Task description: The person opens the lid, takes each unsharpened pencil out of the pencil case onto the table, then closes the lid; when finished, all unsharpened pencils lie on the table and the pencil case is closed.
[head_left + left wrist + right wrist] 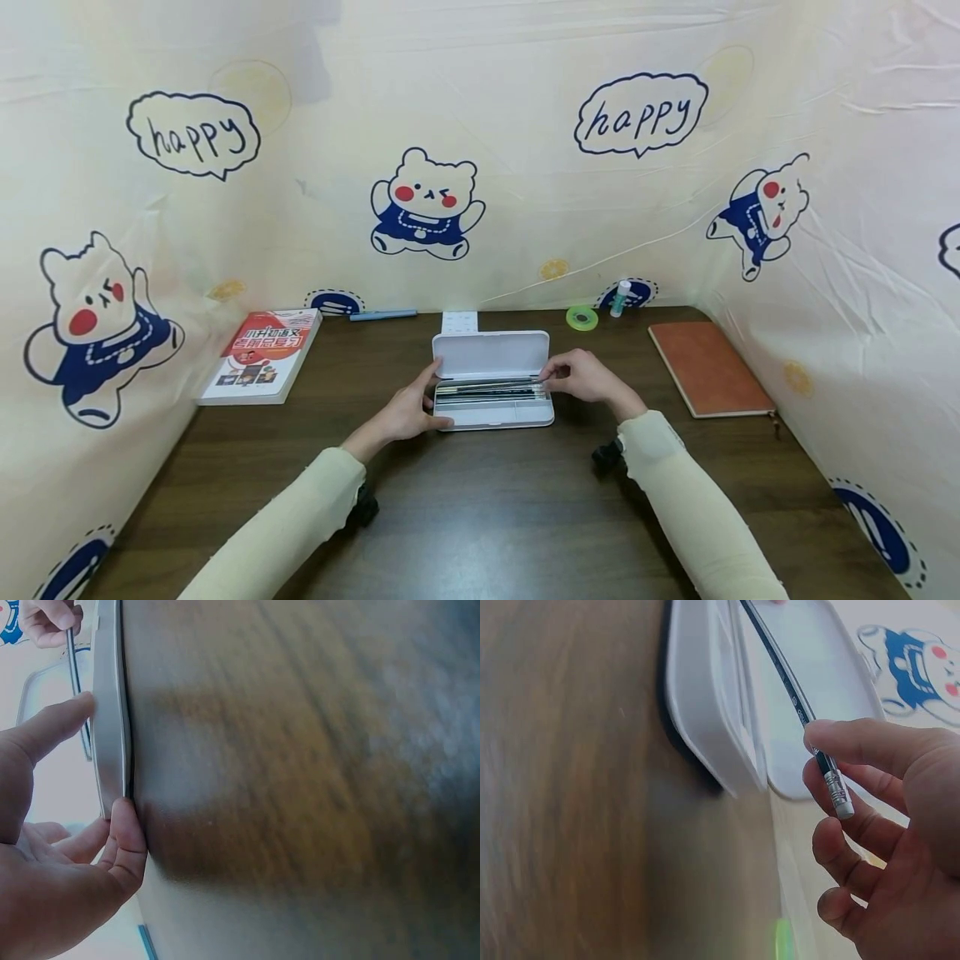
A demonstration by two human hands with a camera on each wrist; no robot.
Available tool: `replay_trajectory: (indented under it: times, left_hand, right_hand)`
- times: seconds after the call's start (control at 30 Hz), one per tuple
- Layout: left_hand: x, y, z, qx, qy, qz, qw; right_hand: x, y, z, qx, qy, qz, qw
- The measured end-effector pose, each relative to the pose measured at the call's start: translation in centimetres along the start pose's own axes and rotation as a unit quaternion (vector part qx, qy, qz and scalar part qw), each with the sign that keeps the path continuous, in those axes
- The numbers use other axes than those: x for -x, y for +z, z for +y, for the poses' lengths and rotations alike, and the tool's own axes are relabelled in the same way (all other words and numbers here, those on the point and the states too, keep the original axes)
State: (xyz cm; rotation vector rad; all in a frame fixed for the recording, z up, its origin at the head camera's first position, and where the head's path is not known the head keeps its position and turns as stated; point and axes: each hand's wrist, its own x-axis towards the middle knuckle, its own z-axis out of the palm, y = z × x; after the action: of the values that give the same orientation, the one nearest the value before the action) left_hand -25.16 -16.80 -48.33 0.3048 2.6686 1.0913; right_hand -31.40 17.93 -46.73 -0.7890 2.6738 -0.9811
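Observation:
A white pencil case (534,414) lies on the table with its lid (491,354) raised at the back, several pencils (480,394) lined up inside. My left hand (405,414) grips the case's left end, thumb at the front corner and fingers along the side and back. Between thumb and fingertips, my right hand (588,377) pinches a dark pencil (791,686) near its metal ferrule and white eraser (844,810). In the right wrist view that pencil slants over the open case, its far end running out of the frame.
A red-and-white book (258,358) lies at the left, with a blue pen (382,316) behind. A white card (460,322) sits behind the case. Farther right are a green tape roll (573,318), a glue stick (620,298) and a brown notebook (708,367). Printed cloth (525,125) surrounds the table.

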Motion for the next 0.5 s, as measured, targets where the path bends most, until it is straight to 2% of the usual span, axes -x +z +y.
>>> replay_trajectory:
  times: [0.5]
  left_hand:
    - [-0.1,0.2,-0.2,-0.003,0.002,0.004,1.0]
  right_hand:
    - [3.8,-5.1,4.3,0.006,0.05,0.035,0.9981]
